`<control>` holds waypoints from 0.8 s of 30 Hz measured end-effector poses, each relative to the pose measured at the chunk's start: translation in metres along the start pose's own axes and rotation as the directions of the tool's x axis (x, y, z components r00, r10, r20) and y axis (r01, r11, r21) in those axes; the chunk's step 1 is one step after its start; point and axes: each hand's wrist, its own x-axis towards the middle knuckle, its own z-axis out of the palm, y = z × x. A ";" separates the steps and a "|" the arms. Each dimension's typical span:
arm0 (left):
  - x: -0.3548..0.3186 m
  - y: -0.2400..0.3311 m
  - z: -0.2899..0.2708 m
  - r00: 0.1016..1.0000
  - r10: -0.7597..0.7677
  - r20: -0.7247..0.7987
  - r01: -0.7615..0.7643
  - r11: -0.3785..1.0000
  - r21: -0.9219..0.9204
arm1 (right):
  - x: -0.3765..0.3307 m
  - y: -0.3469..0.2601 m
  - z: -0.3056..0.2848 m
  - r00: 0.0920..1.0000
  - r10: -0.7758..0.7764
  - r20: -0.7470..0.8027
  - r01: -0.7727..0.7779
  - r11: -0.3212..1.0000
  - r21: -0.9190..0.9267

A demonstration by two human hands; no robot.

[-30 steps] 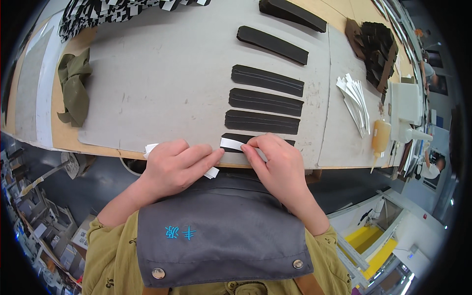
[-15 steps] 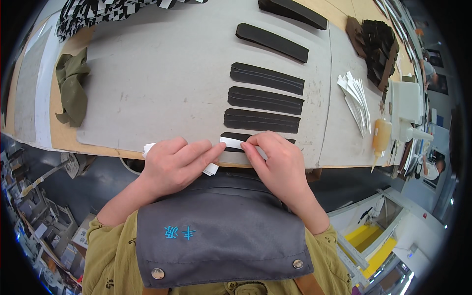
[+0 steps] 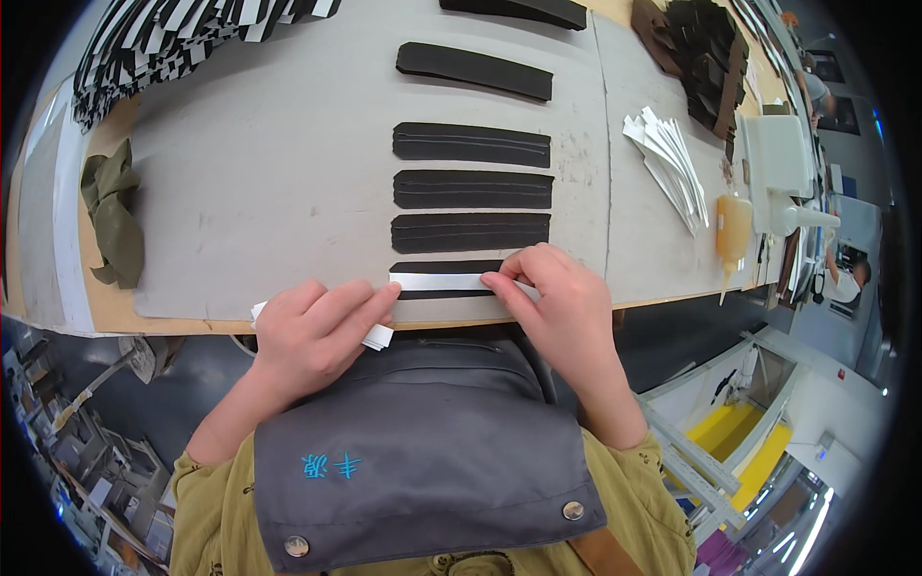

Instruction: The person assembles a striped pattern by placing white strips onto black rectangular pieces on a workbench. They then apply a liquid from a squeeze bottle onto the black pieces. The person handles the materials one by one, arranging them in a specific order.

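Observation:
A white strip [image 3: 437, 282] lies lengthwise along the nearest black strip [image 3: 447, 267] at the table's front edge. My left hand [image 3: 322, 326] presses a fingertip on the white strip's left end, while its curled fingers keep a bundle of more white strips [image 3: 378, 337] in the palm. Farther right, my right hand [image 3: 557, 302] is closed, thumb and forefinger on the same white strip; its right end is mostly hidden beneath the fingers. Beyond my hands several black strips [image 3: 471, 232] lie in a column, some with a pale line along the middle.
To the right are a fan of white strips [image 3: 667, 168], a bottle of amber liquid [image 3: 733, 230], a white container [image 3: 776, 154] and a dark brown pile [image 3: 706, 62]. Olive cloth [image 3: 115, 216] lies at left. Black-and-white strips [image 3: 173, 43] heap at the far left.
My right hand has slid rightward along the white strip, so more of it shows flat on the black one. My left fingertip stays at its left end. The whole view has shifted somewhat.

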 end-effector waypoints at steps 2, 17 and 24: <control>0.000 0.000 0.001 1.000 0.002 -0.004 -0.002 1.000 -0.006 | 0.001 0.000 0.002 1.000 -0.013 -0.018 0.013 1.000 -0.008; 0.001 0.001 -0.001 1.000 0.003 0.024 -0.003 1.000 0.000 | 0.002 0.003 0.009 0.999 -0.034 -0.034 0.032 0.998 -0.063; 0.000 0.003 -0.002 1.000 0.013 0.021 -0.012 0.999 -0.031 | -0.001 0.012 0.004 0.943 0.020 -0.333 -0.039 0.998 -0.048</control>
